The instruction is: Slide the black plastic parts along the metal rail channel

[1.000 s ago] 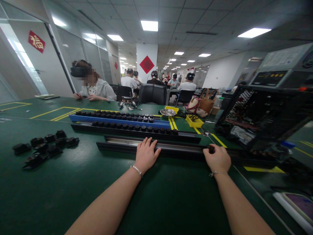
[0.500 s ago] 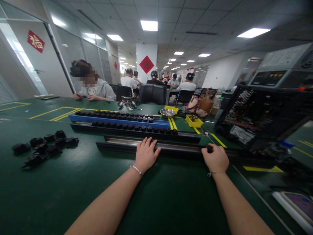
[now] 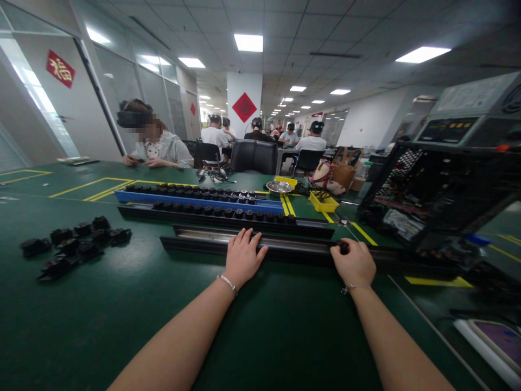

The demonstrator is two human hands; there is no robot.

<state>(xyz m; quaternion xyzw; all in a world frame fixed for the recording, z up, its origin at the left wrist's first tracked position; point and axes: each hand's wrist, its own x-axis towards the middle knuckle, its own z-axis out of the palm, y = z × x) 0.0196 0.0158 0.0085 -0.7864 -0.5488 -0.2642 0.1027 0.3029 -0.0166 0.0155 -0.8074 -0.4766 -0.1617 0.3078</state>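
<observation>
A long black channel rail (image 3: 199, 245) lies across the table in front of me. My left hand (image 3: 243, 258) rests on it with fingers spread, palm down across its near edge. Farther right along the same rail, my right hand (image 3: 355, 263) is closed around a small black socket-like piece (image 3: 344, 247), mostly hidden by the fingers. Behind it stand another black rail (image 3: 311, 226) and a blue rail (image 3: 264, 205), both carrying rows of small black socket-like pieces (image 3: 208, 210). A loose group of black pieces (image 3: 87, 248) lies to the left.
An open computer case (image 3: 431, 190) stands at the right, near the rail's far end. Beyond the rails are a metal bowl (image 3: 279, 187) and a yellow tray (image 3: 323, 202). A phone (image 3: 499, 342) lies at lower right. A person (image 3: 163, 146) sits across the table.
My right hand has slid slightly left along the rail with the small black piece. My left hand has stayed in place.
</observation>
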